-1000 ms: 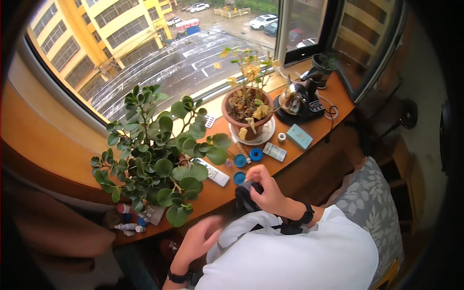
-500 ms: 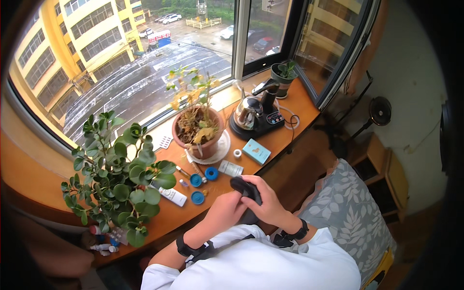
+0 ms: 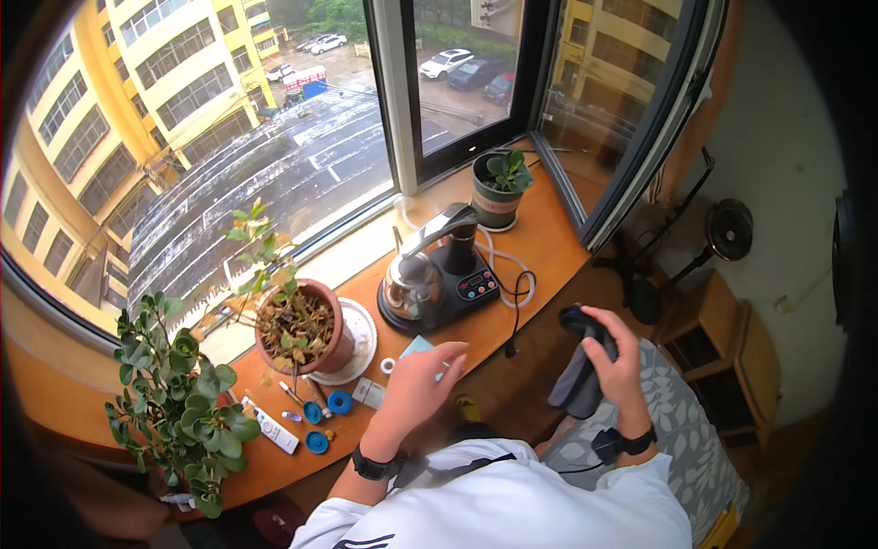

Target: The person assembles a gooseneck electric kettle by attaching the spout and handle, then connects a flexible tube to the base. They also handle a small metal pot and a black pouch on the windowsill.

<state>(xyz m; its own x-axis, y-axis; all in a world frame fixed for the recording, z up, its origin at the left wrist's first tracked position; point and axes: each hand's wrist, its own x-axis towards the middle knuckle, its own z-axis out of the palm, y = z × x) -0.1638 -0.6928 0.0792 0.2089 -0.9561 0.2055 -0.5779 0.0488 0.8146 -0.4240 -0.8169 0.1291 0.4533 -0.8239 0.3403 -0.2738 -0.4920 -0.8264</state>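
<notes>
Left hand (image 3: 416, 384) empty above the edge of the brown wooden desk (image 3: 549, 240); right hand (image 3: 619, 357) pinching a soft black-and-grey fabric item (image 3: 576, 389).

From the left, a bushy green round-leaved plant (image 3: 183, 403) stands beside a slim white remote control (image 3: 272, 426), then three round blue plastic pieces (image 3: 317, 443) and a terracotta-coloured round pot (image 3: 340, 331) on a white saucer; the left hand, thumb apart and fingers loosely curved, partly covers a light-blue box (image 3: 419, 345), contact unclear; behind it sits a shiny metal kettle (image 3: 412, 285); farther right, clear of the desk, the fabric item hangs between the right hand's thumb and fingers, near a grey leaf-patterned cushion (image 3: 686, 403).
</notes>
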